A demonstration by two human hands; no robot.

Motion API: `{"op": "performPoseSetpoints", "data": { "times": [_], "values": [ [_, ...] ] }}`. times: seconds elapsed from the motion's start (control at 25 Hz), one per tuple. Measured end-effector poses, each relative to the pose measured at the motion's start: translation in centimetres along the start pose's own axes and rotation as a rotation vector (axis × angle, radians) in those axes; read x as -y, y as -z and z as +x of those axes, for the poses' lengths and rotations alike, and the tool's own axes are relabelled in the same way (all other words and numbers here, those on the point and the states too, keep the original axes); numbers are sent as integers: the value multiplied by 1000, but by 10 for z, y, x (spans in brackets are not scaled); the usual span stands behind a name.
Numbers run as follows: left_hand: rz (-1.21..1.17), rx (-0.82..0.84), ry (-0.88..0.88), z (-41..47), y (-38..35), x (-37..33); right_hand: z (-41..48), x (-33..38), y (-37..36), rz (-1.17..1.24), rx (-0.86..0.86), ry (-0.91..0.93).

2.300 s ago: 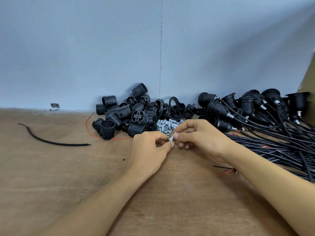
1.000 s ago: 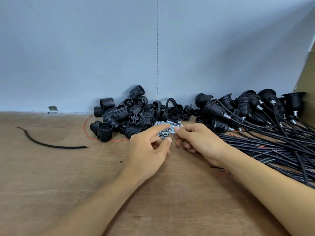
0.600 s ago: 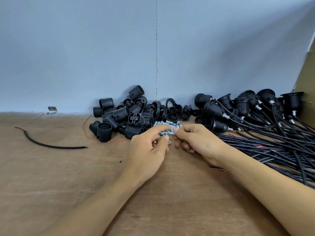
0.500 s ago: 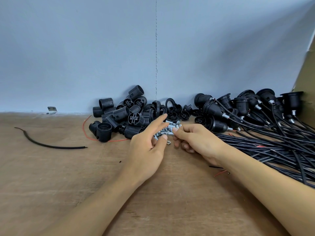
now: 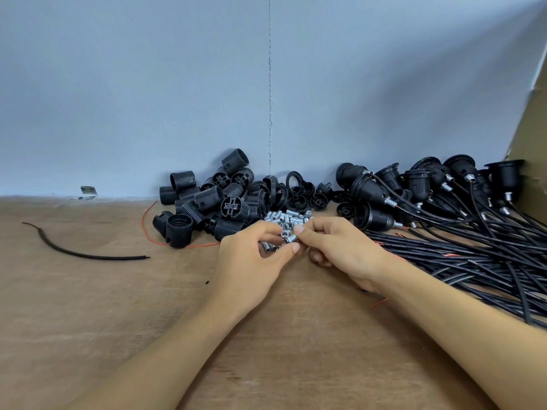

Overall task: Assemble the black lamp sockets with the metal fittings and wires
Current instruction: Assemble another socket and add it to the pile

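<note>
Left hand (image 5: 248, 263), right hand (image 5: 340, 250) pinch a fitting (image 5: 289, 238) (possibly two).

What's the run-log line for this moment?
stage: fitting prep | left hand, right hand: fingers pinch one small silver metal fitting at silver fitting pile | loose black plastic sockets: untouched

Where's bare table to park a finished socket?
Bare table lies near-left, between the loose black wire, the left hand and the near edge; also behind that wire up to the wall. Crowded: socket pile, metal fittings, cable bundle on the right.
</note>
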State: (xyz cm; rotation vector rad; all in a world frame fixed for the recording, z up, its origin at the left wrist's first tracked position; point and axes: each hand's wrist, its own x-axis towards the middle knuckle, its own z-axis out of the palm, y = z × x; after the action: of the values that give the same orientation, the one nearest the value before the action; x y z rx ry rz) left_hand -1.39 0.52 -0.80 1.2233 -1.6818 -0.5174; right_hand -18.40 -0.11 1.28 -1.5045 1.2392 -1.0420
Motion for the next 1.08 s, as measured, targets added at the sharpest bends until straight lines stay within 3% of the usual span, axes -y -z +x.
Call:
{"op": "performPoseSetpoints", "data": {
  "times": [0.12,0.32,0.48,0.6,0.76,1.08],
  "values": [
    [-25,15,-28,0,0,-3,-1,1,0,-3,32,11],
    [-65,-13,-70,-1,1,-3,0,1,-4,-280,-45,28],
    [-92,-20,-65,0,1,-1,-3,1,-1,-90,61,92],
    [-85,-2,-74,-2,3,-3,-1,2,1,-162,-4,49],
    [-71,-9,-59,-1,2,0,-1,2,4,-22,66,63],
    [-58,2,-59,-1,2,0,0,-2,6,-47,49,50]
  ]
}}
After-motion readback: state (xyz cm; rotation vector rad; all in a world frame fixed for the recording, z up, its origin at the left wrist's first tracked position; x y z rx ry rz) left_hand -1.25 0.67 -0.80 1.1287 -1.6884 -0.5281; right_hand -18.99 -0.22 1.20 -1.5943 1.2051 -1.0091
